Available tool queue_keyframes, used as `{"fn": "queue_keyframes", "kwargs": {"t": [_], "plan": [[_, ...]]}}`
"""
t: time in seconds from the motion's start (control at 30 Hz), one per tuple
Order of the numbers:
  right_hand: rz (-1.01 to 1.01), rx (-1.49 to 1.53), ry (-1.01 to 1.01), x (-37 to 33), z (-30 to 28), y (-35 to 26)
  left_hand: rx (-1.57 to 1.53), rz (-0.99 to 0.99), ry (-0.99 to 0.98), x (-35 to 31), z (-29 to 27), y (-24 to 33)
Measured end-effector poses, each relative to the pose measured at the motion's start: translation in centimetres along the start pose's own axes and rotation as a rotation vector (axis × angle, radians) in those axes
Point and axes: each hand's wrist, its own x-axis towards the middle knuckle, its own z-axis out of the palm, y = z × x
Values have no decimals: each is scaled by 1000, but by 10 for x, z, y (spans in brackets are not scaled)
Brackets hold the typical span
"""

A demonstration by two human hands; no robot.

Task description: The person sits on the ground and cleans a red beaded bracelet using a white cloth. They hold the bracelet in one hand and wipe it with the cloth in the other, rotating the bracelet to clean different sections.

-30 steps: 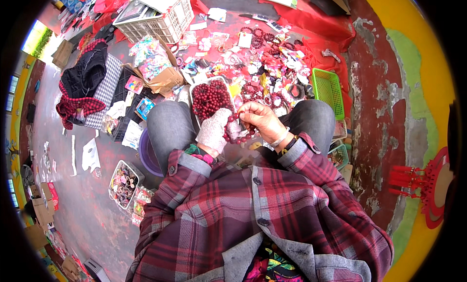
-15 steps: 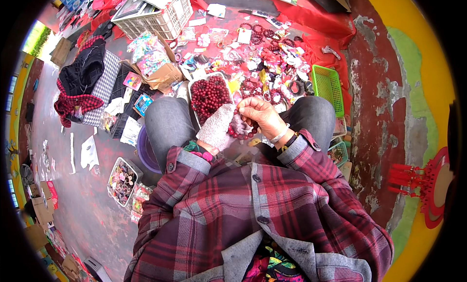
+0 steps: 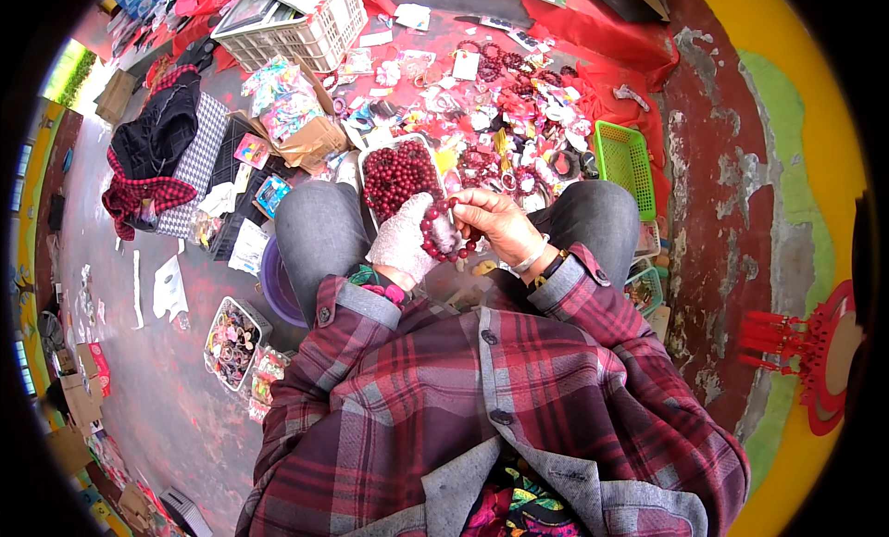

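Note:
Between my knees I hold a bracelet of dark red beads (image 3: 453, 256) in a loop. My left hand (image 3: 402, 243), in a pale, fuzzy glove, is closed on the loop's left side. The bare right hand (image 3: 505, 224) pinches its upper right part with thumb and forefinger; any cord end in the pinch is too small to make out. Just beyond the glove stands a white plastic basket (image 3: 362, 185) heaped with red bead bracelets (image 3: 400, 176), partly covered by my left hand.
Ahead lies a spread of small trinkets and bracelets (image 3: 528, 120) on red cloth. A green basket (image 3: 625, 162) stands by my right knee. At the left are a purple basin (image 3: 278, 282), an open carton (image 3: 310, 143) of bagged goods and a tub of hair ties (image 3: 233, 343).
My gloved left hand has turned and drawn back a little, its fingers now on the bracelet's left side. The bracelet has shifted slightly left. My right hand stays nearly in place.

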Motion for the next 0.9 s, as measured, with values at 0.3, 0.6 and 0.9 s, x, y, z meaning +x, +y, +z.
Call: {"fn": "queue_keyframes", "kwargs": {"t": [0.3,0.6,0.9], "plan": [[-11,-153,113,0,2,-4,-965,-109,-58,9,18,-3],[-6,-96,-12,2,4,-1,148,120,90,5,7,-14],[-26,-30,84,0,2,-1,680,378,-45,-2,7,14]]}}
